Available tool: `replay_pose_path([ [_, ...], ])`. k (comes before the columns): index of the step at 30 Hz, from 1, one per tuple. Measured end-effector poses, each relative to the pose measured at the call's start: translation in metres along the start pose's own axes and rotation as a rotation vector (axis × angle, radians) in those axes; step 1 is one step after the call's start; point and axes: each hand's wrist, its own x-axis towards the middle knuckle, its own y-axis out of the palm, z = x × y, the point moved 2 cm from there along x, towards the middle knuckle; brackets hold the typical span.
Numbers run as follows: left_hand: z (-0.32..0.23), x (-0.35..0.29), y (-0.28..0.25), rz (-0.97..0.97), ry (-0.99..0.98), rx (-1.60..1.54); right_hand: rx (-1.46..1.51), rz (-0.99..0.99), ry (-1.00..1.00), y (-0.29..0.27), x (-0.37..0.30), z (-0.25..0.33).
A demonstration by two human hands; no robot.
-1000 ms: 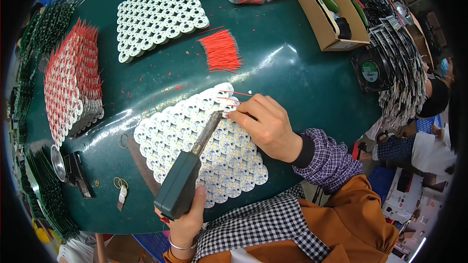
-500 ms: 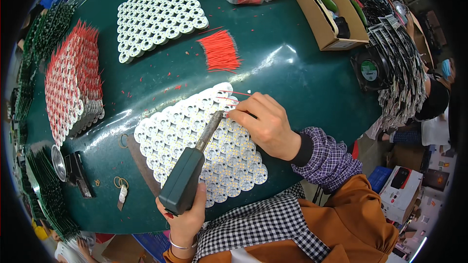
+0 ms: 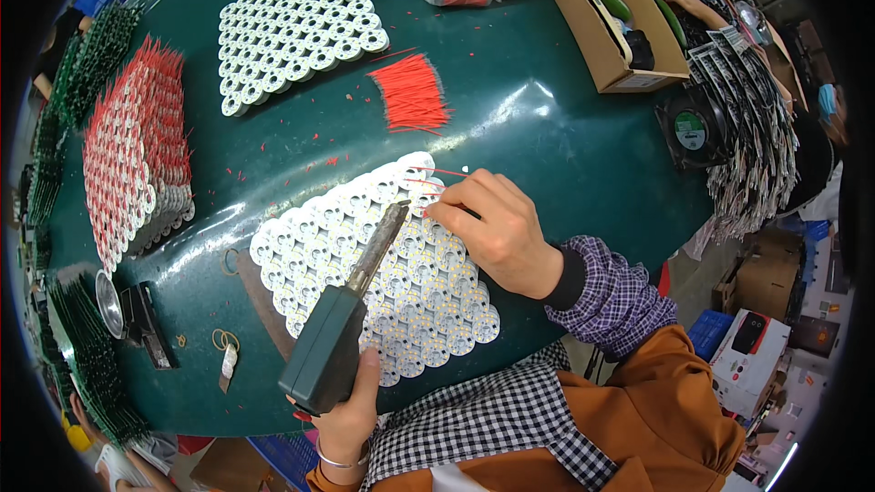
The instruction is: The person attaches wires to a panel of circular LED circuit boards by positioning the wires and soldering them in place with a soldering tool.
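My left hand (image 3: 351, 412) is closed round the handle of a dark green soldering gun (image 3: 321, 351). Its metal barrel slants up over a panel of round white LED boards (image 3: 437, 314), and the tip is a short way left of my right fingertips. My right hand (image 3: 501, 230) is pinched at the panel's upper right edge, thumb and forefinger together on a thin red wire mostly hidden by the fingers. Just above, other red wires (image 3: 447, 171) stick out from the top boards. The panel lies on a brown board (image 3: 266, 305).
Beyond the panel lie a bundle of red wires (image 3: 410, 93) and a stack of white round boards (image 3: 301, 32). Wired boards (image 3: 137, 155) stand at left, near a small dark metal stand (image 3: 146, 323). A carton (image 3: 620, 32) and a fan (image 3: 690, 130) are at right. Other people's hands show at the rim.
The soldering gun has drawn back down and left, so its tip is farther from my right fingers. My right hand has barely moved. Another person's hand has appeared beyond the carton.
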Motion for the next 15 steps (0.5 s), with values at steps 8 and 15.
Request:
replay_pose_path([
  [8, -0.003, -0.003, -0.004, -0.003, 0.047, 0.079, -0.059, -0.036, -0.018, -0.014, -0.010, 0.010],
  [15, -0.004, -0.007, 0.002, 0.092, -0.006, 0.062, -0.033, -0.030, 0.019, -0.010, -0.017, 0.010],
])
